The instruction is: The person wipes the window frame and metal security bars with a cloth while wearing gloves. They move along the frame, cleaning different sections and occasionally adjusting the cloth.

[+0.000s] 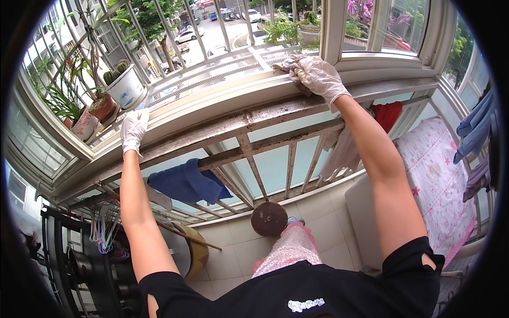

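Note:
My right hand [320, 77], in a thin white glove, presses a bunched greyish-beige cloth [289, 65] onto the sliding-window track [238, 89] beside the upright window frame [332, 30]. Farther left along the same sill, my left hand [134, 129] wears a matching glove, its fingers curled over the track's edge. Just beyond the left hand stands a white flowerpot [126, 88] holding a cactus [116, 71]. The window is slid open between my two hands. Below the sill runs a worn metal railing [254, 121] with rusty patches.
Potted plants [85, 123] crowd the outer ledge, with security bars [195, 30] beyond. A blue cloth [189, 181] and a red cloth [386, 116] hang on the railing. Below are a round dark stool [269, 219], clothes hangers [104, 228] and a pink-patterned quilted cover [431, 179].

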Tool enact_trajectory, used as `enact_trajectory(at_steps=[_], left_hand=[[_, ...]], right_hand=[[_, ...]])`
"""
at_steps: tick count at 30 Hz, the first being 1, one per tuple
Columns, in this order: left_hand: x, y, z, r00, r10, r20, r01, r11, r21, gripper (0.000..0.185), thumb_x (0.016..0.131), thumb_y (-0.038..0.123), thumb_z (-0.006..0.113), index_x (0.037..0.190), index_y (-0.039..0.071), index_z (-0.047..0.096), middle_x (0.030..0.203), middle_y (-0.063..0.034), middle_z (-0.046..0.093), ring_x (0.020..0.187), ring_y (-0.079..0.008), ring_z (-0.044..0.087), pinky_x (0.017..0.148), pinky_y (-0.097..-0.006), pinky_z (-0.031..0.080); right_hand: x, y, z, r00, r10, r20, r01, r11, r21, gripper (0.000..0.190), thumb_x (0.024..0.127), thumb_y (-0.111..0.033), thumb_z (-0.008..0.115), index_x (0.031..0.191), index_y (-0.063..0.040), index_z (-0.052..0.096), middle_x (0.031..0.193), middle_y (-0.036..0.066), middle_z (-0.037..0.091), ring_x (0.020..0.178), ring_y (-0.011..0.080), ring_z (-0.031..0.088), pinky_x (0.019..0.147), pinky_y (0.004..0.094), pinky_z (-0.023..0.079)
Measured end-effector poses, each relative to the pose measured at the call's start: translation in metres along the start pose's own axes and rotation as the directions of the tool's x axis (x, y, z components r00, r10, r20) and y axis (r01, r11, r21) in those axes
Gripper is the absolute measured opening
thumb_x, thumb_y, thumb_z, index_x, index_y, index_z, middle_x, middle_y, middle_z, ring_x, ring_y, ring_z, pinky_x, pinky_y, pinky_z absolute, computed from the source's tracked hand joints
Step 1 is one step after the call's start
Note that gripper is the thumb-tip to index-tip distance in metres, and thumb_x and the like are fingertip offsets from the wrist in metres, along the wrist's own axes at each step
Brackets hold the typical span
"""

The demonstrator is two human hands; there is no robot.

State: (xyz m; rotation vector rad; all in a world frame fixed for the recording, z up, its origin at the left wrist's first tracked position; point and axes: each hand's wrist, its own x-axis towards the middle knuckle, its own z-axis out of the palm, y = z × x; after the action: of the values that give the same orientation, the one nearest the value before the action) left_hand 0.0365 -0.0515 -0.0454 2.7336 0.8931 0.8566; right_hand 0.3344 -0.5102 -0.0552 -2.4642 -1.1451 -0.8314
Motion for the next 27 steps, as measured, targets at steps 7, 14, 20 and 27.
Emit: enact_trajectory(at_steps=[7,14,20,27], left_hand=[[-0.001,-0.012,0.006,0.993,0.061,-0.098,-0.066,0.997,-0.049,0.042,0.094,0.046,0.059,0.091,0.006,0.072,0.085,-0.0192,0.07,0.082,-0.0379,0.067,0.075,-0.0422,0.05],[0.0,-0.003,0.003,0.999,-0.027,0.019,0.027,1.0,0.005,0.045,0.095,0.05,0.059,0.114,0.012,0.074,0.103,-0.0158,0.075,0.095,-0.0293,0.071,0.085,-0.0372,0.051],[-0.002,0.002,-0.003,0.998,-0.055,0.038,0.054,0.998,0.045,0.045,0.094,0.05,0.059,0.112,0.012,0.075,0.105,-0.0155,0.074,0.098,-0.0317,0.071,0.086,-0.0396,0.051],[0.001,-0.005,-0.003,0.998,0.001,0.057,-0.006,0.996,0.085,0.045,0.095,0.046,0.058,0.12,0.01,0.072,0.117,-0.0179,0.071,0.112,-0.0335,0.067,0.096,-0.0395,0.05]], right_hand=[[0.002,0.002,0.007,0.998,-0.046,-0.05,0.047,0.999,0.02,0.03,0.099,-0.035,0.051,0.102,-0.011,0.069,0.105,0.015,0.069,0.103,0.0344,0.064,0.088,0.046,0.052],[-0.003,0.001,0.001,0.995,-0.081,-0.05,0.079,0.996,-0.03,0.032,0.1,-0.034,0.048,0.106,-0.012,0.07,0.103,0.014,0.071,0.099,0.0342,0.066,0.087,0.0446,0.053],[-0.003,0.002,0.001,0.996,-0.074,-0.042,0.075,0.997,0.014,0.031,0.099,-0.033,0.051,0.107,-0.01,0.07,0.101,0.015,0.071,0.097,0.0346,0.066,0.086,0.0444,0.053],[-0.002,-0.005,-0.001,0.987,-0.104,-0.122,0.1,0.994,-0.034,0.028,0.097,-0.031,0.055,0.107,-0.009,0.07,0.099,0.017,0.071,0.096,0.0349,0.067,0.086,0.0439,0.053]])
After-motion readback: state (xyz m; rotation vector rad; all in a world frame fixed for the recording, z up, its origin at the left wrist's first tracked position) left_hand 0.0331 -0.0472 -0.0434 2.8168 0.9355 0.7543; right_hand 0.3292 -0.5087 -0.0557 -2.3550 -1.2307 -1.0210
